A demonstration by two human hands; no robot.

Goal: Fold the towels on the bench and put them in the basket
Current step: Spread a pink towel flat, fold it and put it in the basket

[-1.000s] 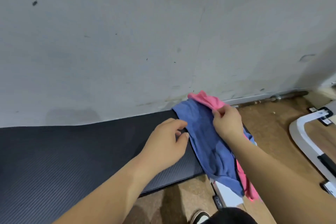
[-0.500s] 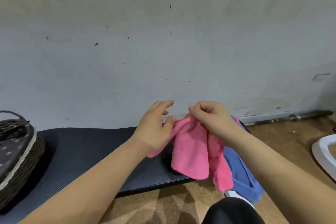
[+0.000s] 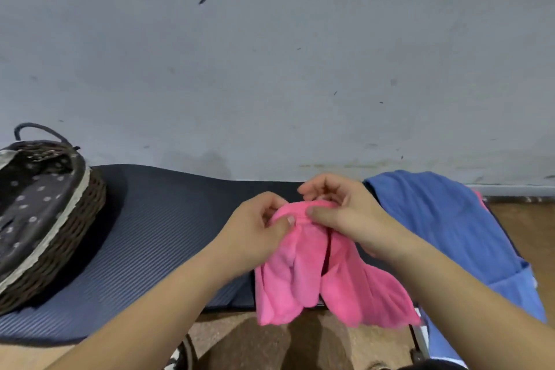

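Sitting well off to the L of both hands, the wicker basket (image 3: 69, 228) rests on the far-L end of the bench (image 3: 168, 234), w/ a dark dotted liner (image 3: 33, 198) inside and a thin loop handle (image 3: 39, 129) arching over its back rim. Bench pad is dark and ribbed, and runs from under the basket to beneath the hands. L hand (image 3: 255, 240) is curled, thumb and fingers pinching the top edge of the pink towel (image 3: 300, 276) on its L side. Pink towel hangs bunched below both hands, lower part draping past the bench's near edge. R hand (image 3: 348, 216), right beside the L one, grasps the same top edge: thumb pressed across the front, fingers curled over behind. Just R of the R hand, the blue towel (image 3: 444, 228) lies spread and unfolded over the R end of the bench, its near part hanging down beyond the R forearm. A sliver of pink cloth (image 3: 480, 198) peeks out at the blue towel's far-R edge; can't tell what it belongs to. Further R, brown floor (image 3: 528, 228). Above and behind the hands, a grey scuffed wall (image 3: 270, 69).
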